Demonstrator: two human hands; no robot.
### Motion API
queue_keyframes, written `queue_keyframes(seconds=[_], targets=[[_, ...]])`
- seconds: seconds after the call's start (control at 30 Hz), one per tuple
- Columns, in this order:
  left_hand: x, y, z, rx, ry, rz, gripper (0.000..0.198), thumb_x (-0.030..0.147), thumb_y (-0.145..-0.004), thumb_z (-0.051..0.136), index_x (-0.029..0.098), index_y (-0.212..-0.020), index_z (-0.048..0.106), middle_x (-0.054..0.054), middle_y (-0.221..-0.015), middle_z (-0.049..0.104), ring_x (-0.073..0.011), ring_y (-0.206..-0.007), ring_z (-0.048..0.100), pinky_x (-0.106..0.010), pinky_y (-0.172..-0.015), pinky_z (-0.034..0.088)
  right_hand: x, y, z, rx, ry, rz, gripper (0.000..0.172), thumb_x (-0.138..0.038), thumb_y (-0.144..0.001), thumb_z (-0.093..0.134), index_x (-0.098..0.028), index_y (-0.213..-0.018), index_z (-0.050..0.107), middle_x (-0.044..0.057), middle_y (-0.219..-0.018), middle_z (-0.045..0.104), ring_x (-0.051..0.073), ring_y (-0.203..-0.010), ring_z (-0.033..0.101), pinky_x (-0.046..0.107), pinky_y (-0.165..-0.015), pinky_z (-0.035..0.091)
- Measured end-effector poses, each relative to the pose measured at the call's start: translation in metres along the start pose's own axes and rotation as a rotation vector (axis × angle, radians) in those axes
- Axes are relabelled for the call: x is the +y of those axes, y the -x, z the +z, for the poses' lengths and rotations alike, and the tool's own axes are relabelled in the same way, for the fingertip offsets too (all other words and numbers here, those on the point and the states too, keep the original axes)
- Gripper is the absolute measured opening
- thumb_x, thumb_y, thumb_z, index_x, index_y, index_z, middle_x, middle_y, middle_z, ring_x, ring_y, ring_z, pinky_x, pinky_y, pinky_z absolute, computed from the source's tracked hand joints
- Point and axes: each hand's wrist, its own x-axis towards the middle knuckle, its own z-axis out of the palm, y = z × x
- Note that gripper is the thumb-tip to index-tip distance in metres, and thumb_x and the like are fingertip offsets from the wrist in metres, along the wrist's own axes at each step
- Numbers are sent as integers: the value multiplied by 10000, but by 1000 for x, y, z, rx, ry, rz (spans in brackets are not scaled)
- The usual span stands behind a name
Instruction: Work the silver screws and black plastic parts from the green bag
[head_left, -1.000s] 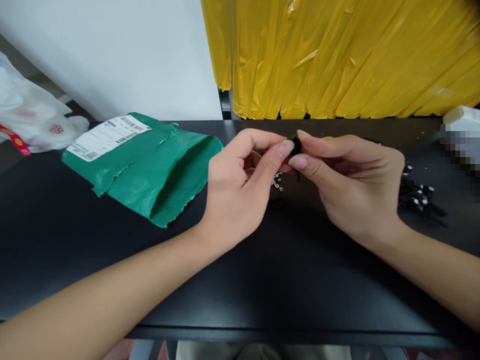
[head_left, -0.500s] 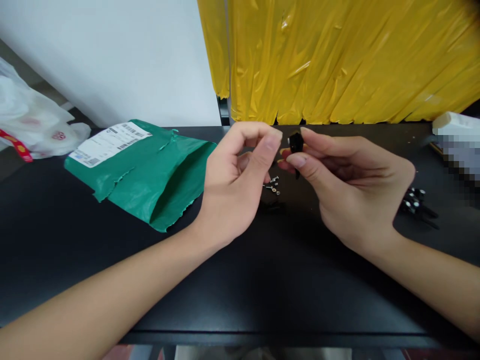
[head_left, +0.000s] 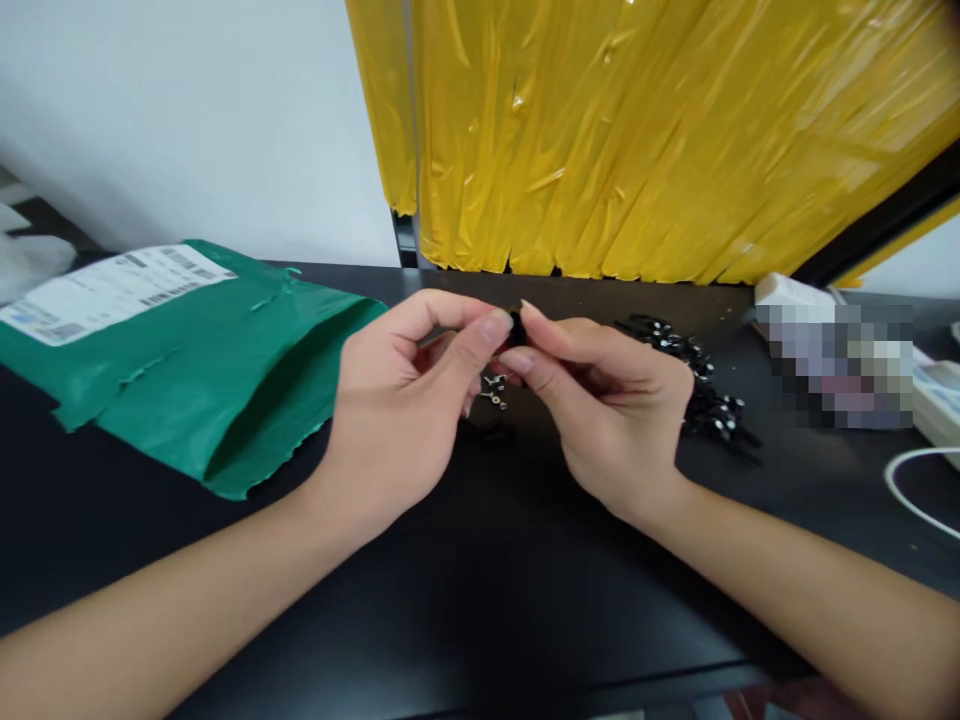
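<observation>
Thumb and fingers of my right hand [head_left: 619, 415] pinch a small black part [head_left: 516, 328], mostly covered by the fingertips. My left hand [head_left: 397, 405] is closed in a pinch right against the part's left side; whatever sits between its fingertips is hidden. Below and behind the fingers, several small metal screws and bits of hardware [head_left: 495, 398] lie on the black table [head_left: 480, 590]. A dark piece [head_left: 487, 432] rests just in front of them. To the right of my right hand is a heap of black parts with shiny metal ends [head_left: 724, 415].
A torn-open green mailing bag [head_left: 225, 350] with a white label lies at left. White objects [head_left: 795, 295] stand at right, partly blurred out, near a white cable [head_left: 900, 480]. Yellow plastic sheeting [head_left: 570, 150] and a white panel [head_left: 202, 130] border the back.
My hands have come together, and the left fingertips now meet the black part. The view has swung right, bringing more of the black heap and the white cable into sight.
</observation>
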Motion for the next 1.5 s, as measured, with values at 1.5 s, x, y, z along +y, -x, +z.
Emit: queue_keyframes(seconds=[1.5], targets=[[-12,-5,3,-15,-80,193,165,309,-1036,786,229,-907,722,-14,-910,778,-148,-754,776,-227,-533,542,0,0,3,84,42,114,343,-96,-901,886,-384,-1086,893,-78,-1067,893,167,-879,849,314,-811,758]])
